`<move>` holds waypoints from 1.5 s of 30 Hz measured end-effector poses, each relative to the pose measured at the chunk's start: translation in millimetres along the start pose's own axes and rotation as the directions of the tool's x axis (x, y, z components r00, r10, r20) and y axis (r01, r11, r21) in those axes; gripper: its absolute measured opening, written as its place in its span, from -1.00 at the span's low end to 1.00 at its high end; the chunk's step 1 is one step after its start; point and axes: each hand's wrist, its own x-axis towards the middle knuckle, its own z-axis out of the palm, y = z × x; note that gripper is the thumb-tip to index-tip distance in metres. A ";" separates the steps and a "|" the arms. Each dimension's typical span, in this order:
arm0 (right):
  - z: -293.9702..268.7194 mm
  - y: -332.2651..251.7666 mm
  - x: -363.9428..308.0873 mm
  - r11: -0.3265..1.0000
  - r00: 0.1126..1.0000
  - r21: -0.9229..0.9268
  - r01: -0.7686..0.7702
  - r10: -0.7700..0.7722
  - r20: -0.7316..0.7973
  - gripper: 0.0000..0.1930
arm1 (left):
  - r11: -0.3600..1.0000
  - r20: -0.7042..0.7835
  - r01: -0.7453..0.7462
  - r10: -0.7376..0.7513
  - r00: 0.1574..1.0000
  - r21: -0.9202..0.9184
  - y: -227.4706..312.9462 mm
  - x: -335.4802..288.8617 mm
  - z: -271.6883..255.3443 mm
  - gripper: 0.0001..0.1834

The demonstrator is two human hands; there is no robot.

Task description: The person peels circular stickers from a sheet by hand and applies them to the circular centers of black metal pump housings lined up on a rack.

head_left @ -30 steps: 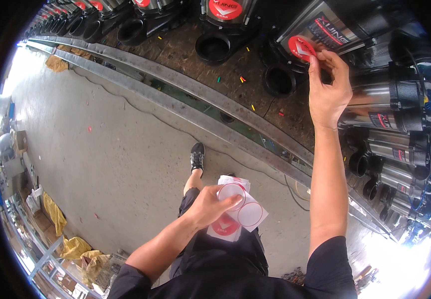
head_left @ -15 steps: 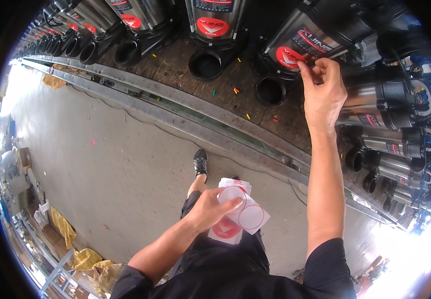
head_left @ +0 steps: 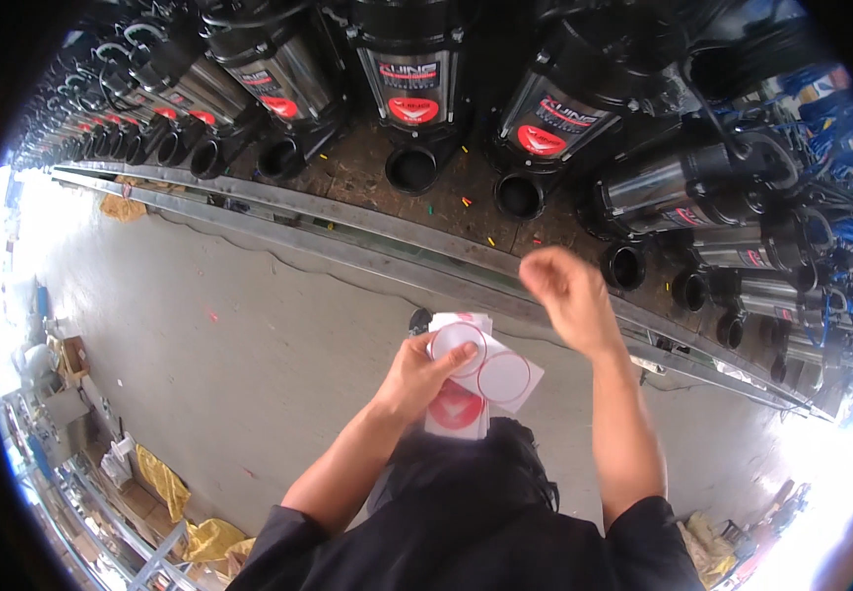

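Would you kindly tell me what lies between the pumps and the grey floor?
In the head view: the brown worktop, strewn with small coloured bits, then metal rails, partly hidden by the right hand.

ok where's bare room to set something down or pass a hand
Widest: the concrete floor between the metal rail and lower left shelving. Smaller: wooden bench patches between pump outlets, some dotted with coloured bits. Crowded: behind those, packed pumps.

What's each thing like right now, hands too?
White paper sheets with red circles: overlapping, held
Silver-and-black cylindrical metal machines: lined up
Round black outlets: open
Round red sticker: stuck on a machine
Left bare hand: closed on sheets
Right bare hand: fingers curled, off machines
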 end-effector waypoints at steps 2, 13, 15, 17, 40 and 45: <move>-3.3 -13.0 -34.1 0.974 0.968 0.143 -0.173 0.141 0.209 -0.76 | 0.999 0.033 -0.004 0.002 0.999 0.044 23.4 3.4 -2.4 -0.58; 4.2 -52.2 -121.9 0.800 0.915 0.579 -0.155 0.338 -0.221 -0.82 | 0.989 0.357 -0.112 0.139 0.924 -0.096 63.4 10.2 22.1 -0.55; 11.0 -54.9 -123.3 0.745 0.834 0.666 -0.032 0.387 -0.394 -0.81 | 0.986 0.415 -0.076 0.132 0.900 -0.150 67.2 10.2 27.1 -0.70; 13.6 -17.5 -137.6 0.903 0.714 0.427 0.038 0.275 -0.645 -0.82 | 0.983 0.460 -0.126 0.175 0.871 -0.135 58.1 7.3 29.6 -0.82; -4.9 -21.9 -181.5 0.704 0.990 0.706 -0.077 0.137 -0.029 -0.76 | 0.984 0.360 -0.153 0.177 0.916 -0.095 5.6 -50.5 98.0 -0.46; -48.0 4.9 -210.9 0.988 0.978 0.147 -0.055 0.083 -0.190 -0.66 | 0.979 0.364 -0.071 0.137 0.921 -0.189 -22.6 -68.5 134.3 -0.56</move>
